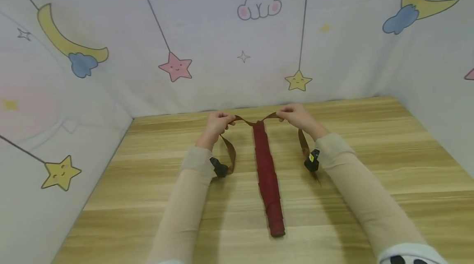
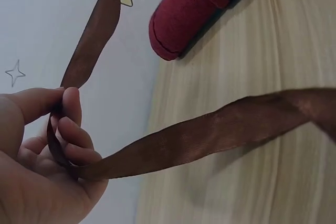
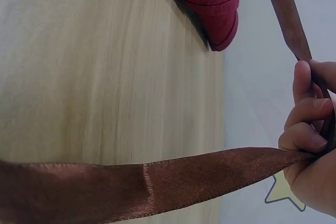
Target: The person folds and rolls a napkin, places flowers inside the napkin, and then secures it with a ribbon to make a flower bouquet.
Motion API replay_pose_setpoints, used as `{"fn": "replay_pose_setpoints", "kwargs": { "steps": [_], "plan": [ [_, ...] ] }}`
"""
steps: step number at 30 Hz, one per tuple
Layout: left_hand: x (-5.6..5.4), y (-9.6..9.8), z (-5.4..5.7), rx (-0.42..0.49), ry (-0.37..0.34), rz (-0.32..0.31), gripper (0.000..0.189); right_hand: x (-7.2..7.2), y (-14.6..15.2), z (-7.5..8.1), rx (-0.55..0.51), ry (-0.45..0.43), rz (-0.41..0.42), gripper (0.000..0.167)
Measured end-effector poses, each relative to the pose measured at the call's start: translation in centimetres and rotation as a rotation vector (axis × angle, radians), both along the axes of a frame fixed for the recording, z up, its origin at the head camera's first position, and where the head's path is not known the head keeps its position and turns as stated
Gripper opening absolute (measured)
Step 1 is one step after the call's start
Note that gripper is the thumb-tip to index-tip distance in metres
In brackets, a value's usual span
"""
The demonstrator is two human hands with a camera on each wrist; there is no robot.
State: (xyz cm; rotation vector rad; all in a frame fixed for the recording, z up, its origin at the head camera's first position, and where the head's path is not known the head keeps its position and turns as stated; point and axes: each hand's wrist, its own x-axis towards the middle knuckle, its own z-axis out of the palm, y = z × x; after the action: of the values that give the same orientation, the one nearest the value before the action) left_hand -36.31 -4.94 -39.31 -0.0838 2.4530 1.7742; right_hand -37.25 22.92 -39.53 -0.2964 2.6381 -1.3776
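A long, narrow dark red cloth roll, with overlapping edges along its length, lies on the wooden table. From its far end a brown ribbon runs out to both sides, sagging to the roll between the two hands. On the left side, my left hand pinches the ribbon between thumb and index finger. My right hand pinches it likewise on the other side. Past each hand, a loose length of ribbon hangs back toward the wrist. How the ribbon meets the roll is too small to tell.
The wood-grained table stretches under both forearms. White cloth printed with stars, moons and a bear hangs behind and at both sides. Small black wrist cameras sit beneath the wrists, close to the ribbon tails.
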Motion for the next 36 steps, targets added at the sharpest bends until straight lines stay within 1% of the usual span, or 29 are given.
{"fn": "replay_pose_setpoints", "kwargs": {
  "steps": [5, 9, 12, 16, 22, 25, 28, 31, 34, 36],
  "plan": [
    [-0.9, 0.3, -0.9, 0.057, -0.015, 0.038, 0.016, -0.7, -0.3, -0.5, -0.014, 0.020, -0.053, 0.037],
    [-1.3, 0.4, -1.7, 0.091, -0.043, 0.058, 0.021, -1.2, -0.1, -1.1, -0.007, 0.013, -0.075, 0.036],
    [-1.6, 0.5, -2.3, 0.100, -0.051, 0.070, 0.024, -1.5, 0.0, -1.5, 0.000, 0.009, -0.091, 0.034],
    [-2.3, 0.8, -3.0, 0.107, -0.053, 0.090, 0.022, -2.0, 0.1, -2.1, -0.004, 0.016, -0.117, 0.031],
    [-3.2, 1.6, -4.0, 0.097, -0.059, 0.140, 0.013, -2.8, -0.4, -3.3, -0.075, 0.005, -0.177, 0.029],
    [-3.3, 2.0, -4.4, 0.092, -0.054, 0.173, 0.011, -3.0, -0.7, -3.8, -0.069, 0.002, -0.208, 0.029],
    [-3.2, 2.5, -4.7, 0.100, -0.033, 0.205, 0.012, -3.2, -1.0, -4.1, -0.056, 0.018, -0.231, 0.030],
    [-3.1, 2.8, -4.9, 0.089, -0.013, 0.224, 0.012, -3.2, -1.2, -4.3, -0.048, 0.015, -0.258, 0.031],
    [-3.1, 3.1, -5.1, 0.069, 0.001, 0.231, 0.013, -3.2, -1.4, -4.4, -0.072, -0.002, -0.281, 0.030],
    [-3.0, 3.2, -5.2, 0.058, 0.007, 0.233, 0.013, -3.1, -1.5, -4.5, -0.063, 0.001, -0.285, 0.029]
  ]
}}
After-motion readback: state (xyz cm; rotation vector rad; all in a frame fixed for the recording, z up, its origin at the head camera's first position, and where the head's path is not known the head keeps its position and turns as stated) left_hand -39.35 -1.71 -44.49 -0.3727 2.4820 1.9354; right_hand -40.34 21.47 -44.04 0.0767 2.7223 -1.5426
